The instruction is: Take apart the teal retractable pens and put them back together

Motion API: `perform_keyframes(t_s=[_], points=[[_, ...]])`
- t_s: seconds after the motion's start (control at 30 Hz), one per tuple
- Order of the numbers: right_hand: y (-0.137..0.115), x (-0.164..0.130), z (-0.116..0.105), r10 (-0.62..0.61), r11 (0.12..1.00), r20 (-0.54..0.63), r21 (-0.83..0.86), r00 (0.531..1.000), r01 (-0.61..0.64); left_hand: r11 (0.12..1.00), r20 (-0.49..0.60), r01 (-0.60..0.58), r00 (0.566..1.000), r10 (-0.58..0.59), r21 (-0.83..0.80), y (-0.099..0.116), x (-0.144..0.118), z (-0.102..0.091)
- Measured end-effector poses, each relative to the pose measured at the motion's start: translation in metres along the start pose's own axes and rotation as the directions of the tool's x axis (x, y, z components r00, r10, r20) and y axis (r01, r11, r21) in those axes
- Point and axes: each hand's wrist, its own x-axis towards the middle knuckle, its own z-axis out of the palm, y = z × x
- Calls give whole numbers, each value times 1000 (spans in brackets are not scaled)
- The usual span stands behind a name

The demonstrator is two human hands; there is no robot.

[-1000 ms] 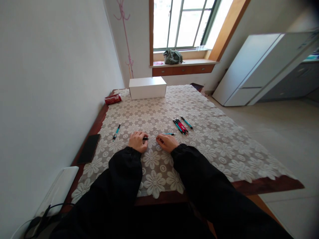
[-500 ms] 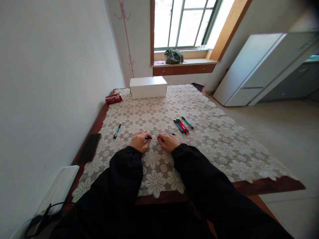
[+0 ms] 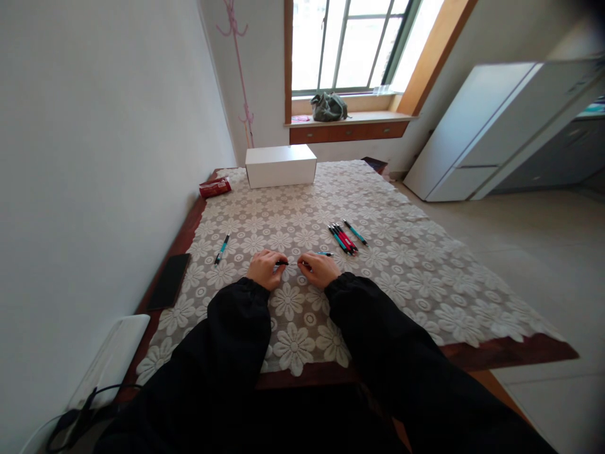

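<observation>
My left hand (image 3: pixel 265 268) is closed in a pinch around a black pen part (image 3: pixel 282 263), whose dark end points right. Facing it across a small gap, my right hand (image 3: pixel 319 269) pinches a thin pen part, mostly covered by the fingers. A fine, pale sliver (image 3: pixel 293 263) shows between the two hands; what it is I cannot make out. Just past my right knuckles a teal-and-black pen piece (image 3: pixel 326 254) sticks out; whether it lies on the cloth or is held is unclear. Both hands rest low over the lace tablecloth (image 3: pixel 294 347).
Several teal and red pens (image 3: pixel 343 239) lie together on the right, with a teal pen (image 3: pixel 355 232) beside them. Another teal pen (image 3: pixel 222 248) lies left, near a black phone (image 3: pixel 169 282). Farther back are a white box (image 3: pixel 281 167) and a red packet (image 3: pixel 215 187).
</observation>
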Motion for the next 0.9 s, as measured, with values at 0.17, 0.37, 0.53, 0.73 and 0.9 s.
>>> perform_keyframes(t_s=[0.17, 0.37, 0.53, 0.73, 0.9], points=[[0, 0, 2, -26, 1000, -2, 9, 1000, 26, 1000, 18, -15, 1000, 15, -2, 1, 0, 0], [1, 0, 4, -55, 998, -8, 41, 998, 56, 1000, 40, -21, 999, 22, -3, 2, 0, 0], [1, 0, 5, -83, 995, -13, 64, 996, 83, 999, 39, -39, 998, 40, -21, 2, 0, 1], [1, 0, 5, -106, 991, -7, 80, 994, 106, 998, 48, -61, 997, 62, -25, 0, 0, 1], [3, 0, 6, -106, 985, -13, 132, 994, 107, 995, 50, -88, 995, 91, -54, -2, 1, 3]])
